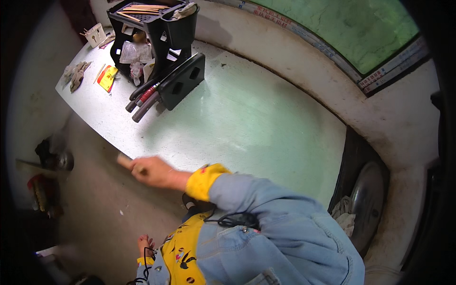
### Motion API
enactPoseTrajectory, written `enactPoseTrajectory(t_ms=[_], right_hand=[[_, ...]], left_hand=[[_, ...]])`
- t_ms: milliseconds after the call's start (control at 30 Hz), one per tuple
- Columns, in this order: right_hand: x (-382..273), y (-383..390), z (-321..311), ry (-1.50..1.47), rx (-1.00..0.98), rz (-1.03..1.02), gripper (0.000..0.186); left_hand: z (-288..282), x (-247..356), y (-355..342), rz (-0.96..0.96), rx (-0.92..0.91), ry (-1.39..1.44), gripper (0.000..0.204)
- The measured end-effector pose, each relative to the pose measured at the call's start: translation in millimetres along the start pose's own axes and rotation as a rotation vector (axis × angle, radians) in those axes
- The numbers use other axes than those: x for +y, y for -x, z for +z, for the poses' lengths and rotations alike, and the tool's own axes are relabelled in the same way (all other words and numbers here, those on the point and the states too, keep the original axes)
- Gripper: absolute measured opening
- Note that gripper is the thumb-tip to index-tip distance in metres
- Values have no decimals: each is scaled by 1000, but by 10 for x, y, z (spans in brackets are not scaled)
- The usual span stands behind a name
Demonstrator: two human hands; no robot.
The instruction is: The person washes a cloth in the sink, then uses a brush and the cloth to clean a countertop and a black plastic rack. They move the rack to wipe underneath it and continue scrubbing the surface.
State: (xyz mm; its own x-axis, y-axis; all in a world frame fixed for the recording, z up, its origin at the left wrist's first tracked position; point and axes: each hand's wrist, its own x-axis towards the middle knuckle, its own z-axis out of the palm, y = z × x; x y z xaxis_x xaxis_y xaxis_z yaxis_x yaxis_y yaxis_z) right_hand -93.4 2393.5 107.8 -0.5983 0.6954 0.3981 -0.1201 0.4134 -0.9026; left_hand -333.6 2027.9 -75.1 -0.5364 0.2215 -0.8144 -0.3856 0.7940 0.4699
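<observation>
My right hand (156, 172) reaches across to the left at the near edge of the white table (256, 137). Its fingers are closed around a short tan object (125, 160) that sticks out toward the left. Motion blurs that object, and I cannot tell its kind. A yellow cuff and a light blue denim sleeve cover this arm. Lower down, beside my body, hangs my left hand (144, 243). Its fingers look curled in, and nothing shows in them. A dark cord runs by that wrist.
On the table's far left stands a black kitchen rack (156, 28) with chopsticks (142, 8) on top and knives (145, 100) at its side. Left of it are a yellow-red packet (108, 78), a crumpled rag (79, 76) and a white holder (95, 34). A large round metal lid (369, 202) leans at the right.
</observation>
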Motion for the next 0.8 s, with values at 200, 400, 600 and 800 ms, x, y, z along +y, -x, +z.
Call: enactPoseTrajectory(t_ms=[200,400,600,800], right_hand=[[3,61,-1759,726,405,141,18],[-35,381,-3258,956,653,426,16],[671,433,-4215,1339,839,702,18],[1405,-194,-4382,1468,595,749,17]], left_hand=[[-438,-254,-438,-123,-40,2,28],[-653,-244,-792,-205,-3,-43,28],[-458,199,-934,-210,9,-85,28],[-242,489,-856,-226,29,-119,29]])
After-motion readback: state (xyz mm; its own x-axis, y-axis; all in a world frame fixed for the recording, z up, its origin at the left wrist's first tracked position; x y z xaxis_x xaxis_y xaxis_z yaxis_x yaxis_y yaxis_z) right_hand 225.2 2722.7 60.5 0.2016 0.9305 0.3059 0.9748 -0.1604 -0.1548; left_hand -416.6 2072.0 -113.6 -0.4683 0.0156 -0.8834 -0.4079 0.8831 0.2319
